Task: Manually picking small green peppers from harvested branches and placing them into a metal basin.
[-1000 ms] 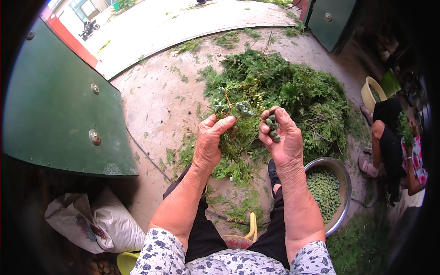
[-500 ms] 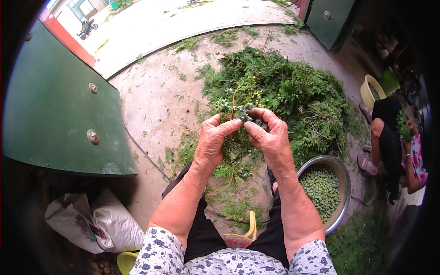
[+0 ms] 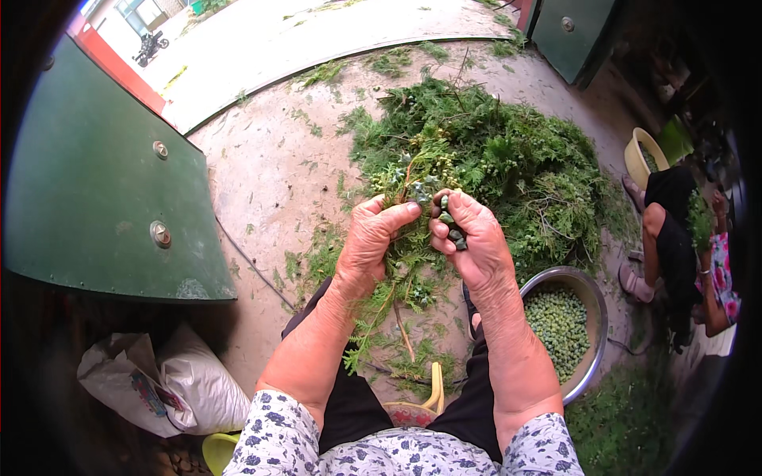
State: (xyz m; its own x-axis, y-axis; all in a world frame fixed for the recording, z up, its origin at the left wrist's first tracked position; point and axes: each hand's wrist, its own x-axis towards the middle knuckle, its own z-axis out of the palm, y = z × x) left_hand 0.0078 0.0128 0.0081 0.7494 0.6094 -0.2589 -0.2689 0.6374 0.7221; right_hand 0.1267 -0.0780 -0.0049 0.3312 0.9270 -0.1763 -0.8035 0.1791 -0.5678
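My left hand (image 3: 367,242) is closed, thumb against the fingers, on a leafy conifer sprig (image 3: 382,300). Its blue-green cones show just above my fingertips, and its lower leaves and stem hang down toward my knees. Close beside it, my right hand (image 3: 482,250) has its fingers curled in, with several small dark-green cones (image 3: 456,236) against them. Beyond both hands lies a large heap of cut conifer branches (image 3: 508,151). By my right forearm stands a metal basin (image 3: 601,329) holding many round green cones.
A co-worker (image 3: 675,230) sits at the right holding greenery, near a cream basin (image 3: 633,163). Green metal doors (image 3: 103,182) flank the opening. White sacks (image 3: 202,381) lie lower left, with a yellow-green container (image 3: 218,454) beside them. A cable (image 3: 250,262) crosses the floor.
My right hand has drawn slightly away from the sprig and turned, so the cones in its curled fingers now show. The sprig's lower part has swung into view below my left hand.
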